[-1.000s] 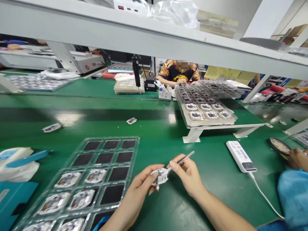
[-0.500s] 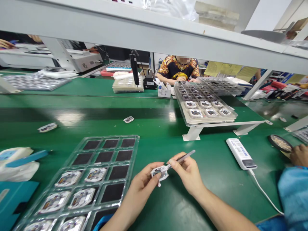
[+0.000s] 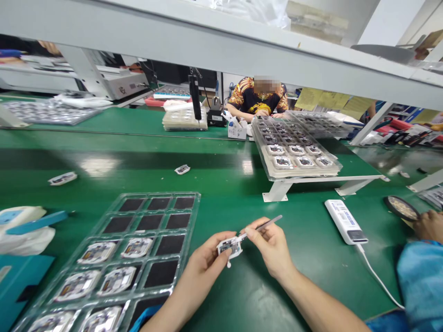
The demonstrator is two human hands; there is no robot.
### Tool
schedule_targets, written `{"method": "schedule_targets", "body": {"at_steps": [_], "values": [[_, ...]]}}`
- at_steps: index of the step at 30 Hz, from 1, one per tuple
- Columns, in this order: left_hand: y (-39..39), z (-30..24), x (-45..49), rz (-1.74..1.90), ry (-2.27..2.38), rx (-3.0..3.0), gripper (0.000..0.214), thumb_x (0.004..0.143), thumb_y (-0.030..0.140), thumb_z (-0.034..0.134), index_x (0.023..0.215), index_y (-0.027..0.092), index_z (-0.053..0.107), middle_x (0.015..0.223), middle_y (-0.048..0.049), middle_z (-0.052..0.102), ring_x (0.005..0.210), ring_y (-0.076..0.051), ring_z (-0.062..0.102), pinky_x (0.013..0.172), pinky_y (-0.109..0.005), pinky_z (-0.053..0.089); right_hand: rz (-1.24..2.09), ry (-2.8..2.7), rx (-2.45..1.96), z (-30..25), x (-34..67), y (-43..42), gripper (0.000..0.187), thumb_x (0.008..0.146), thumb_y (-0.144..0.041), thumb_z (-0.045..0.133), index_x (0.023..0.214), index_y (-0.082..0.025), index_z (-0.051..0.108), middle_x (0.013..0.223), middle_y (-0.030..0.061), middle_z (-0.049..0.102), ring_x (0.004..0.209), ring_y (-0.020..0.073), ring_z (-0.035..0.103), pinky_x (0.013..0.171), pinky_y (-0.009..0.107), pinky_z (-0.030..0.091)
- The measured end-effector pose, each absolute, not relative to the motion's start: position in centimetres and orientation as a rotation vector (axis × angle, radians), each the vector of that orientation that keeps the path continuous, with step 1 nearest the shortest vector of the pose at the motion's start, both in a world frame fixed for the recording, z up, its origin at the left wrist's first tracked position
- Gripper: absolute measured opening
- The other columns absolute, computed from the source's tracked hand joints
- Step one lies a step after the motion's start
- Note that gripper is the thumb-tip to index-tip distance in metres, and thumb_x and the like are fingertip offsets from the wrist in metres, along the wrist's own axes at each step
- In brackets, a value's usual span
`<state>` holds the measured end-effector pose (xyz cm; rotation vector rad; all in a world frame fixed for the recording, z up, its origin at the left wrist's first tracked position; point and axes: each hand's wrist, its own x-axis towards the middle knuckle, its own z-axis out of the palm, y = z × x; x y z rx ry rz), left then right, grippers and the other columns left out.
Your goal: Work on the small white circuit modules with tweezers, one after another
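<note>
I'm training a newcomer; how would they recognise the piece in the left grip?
On the green bench, find the clear tray of white-rimmed pieces at lower left. Right of it, the left grip holds one white-rimmed piece. Unlike those lying in the tray, it is held, with a slim tool at its edge.

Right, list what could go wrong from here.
1. The right hand holds a thin stick with its tip at the small white part; a slip might scratch or bend something on it.
2. The left hand pinches that part above the green table, so a loosened grip could drop it.
</note>
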<state>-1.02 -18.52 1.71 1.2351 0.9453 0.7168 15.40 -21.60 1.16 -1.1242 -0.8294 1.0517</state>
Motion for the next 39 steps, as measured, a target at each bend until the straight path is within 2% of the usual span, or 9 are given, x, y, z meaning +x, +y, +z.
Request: {"method": "schedule_targets", "body": {"at_steps": [11, 19, 24, 30, 35, 39], "values": [[-18.7, 2.4, -1.0, 0.718, 0.97, 1.205, 0.034, 0.072, 0.039, 0.073, 0.101, 0.021, 0.071, 0.085, -0.0035, 0.072, 0.071, -0.018, 0.058, 0.062, -0.027, 0.047, 0.958, -0.928, -1.175, 1.4, 15.4, -21.7, 0.02, 0.077, -0.036, 0.077, 0.073, -0.019, 0.067, 0.067, 0.0013, 0.072, 0.064, 0.0169, 0.066, 0.064, 0.029, 0.05], [-18.8, 2.1, -0.6, 0.775, 1.027, 1.094, 0.04, 0.072, 0.047, 0.075, 0.097, 0.017, 0.072, 0.073, -0.0015, 0.068, 0.061, -0.015, 0.05, 0.054, -0.025, 0.039, 0.815, -1.052, -1.239, 1.4, 15.0, -22.3, 0.011, 0.082, -0.029, 0.072, 0.075, -0.021, 0.07, 0.069, 0.0017, 0.073, 0.067, 0.0183, 0.069, 0.065, 0.029, 0.052], [-18.8, 1.8, -0.5, 0.795, 1.051, 1.099, 0.039, 0.071, 0.049, 0.075, 0.092, 0.017, 0.07, 0.063, 0.0033, 0.059, 0.054, -0.012, 0.045, 0.051, -0.024, 0.036, 0.789, -1.135, -1.242, 1.8, 14.6, -22.9, 0.009, 0.085, -0.027, 0.069, 0.079, -0.021, 0.07, 0.074, 0.0037, 0.075, 0.071, 0.0197, 0.071, 0.07, 0.032, 0.054], [-18.8, 2.1, -0.8, 0.73, 1.058, 0.987, 0.04, 0.075, 0.05, 0.071, 0.099, 0.018, 0.071, 0.079, -0.0012, 0.066, 0.066, -0.015, 0.052, 0.059, -0.024, 0.042, 0.736, -1.115, -1.175, 1.9, 14.9, -22.9, 0.003, 0.085, -0.024, 0.069, 0.083, -0.022, 0.071, 0.086, 0.0049, 0.075, 0.084, 0.0206, 0.07, 0.079, 0.033, 0.054], [-18.9, 2.1, -0.8, 0.722, 1.018, 0.984, 0.036, 0.079, 0.049, 0.067, 0.097, 0.018, 0.071, 0.08, -0.0017, 0.065, 0.067, -0.015, 0.052, 0.058, -0.024, 0.041, 0.825, -1.067, -1.14, 1.7, 14.9, -22.6, 0.004, 0.082, -0.024, 0.071, 0.079, -0.021, 0.071, 0.079, 0.0028, 0.072, 0.075, 0.0183, 0.067, 0.071, 0.03, 0.053], [-19.0, 1.9, -0.7, 0.718, 1.019, 1.026, 0.034, 0.079, 0.047, 0.067, 0.096, 0.019, 0.071, 0.078, -0.0006, 0.064, 0.065, -0.014, 0.052, 0.057, -0.024, 0.04, 0.871, -1.086, -1.157, 1.5, 14.7, -22.5, 0.005, 0.081, -0.025, 0.072, 0.079, -0.022, 0.07, 0.079, 0.0029, 0.074, 0.074, 0.0187, 0.068, 0.072, 0.031, 0.053]]}}
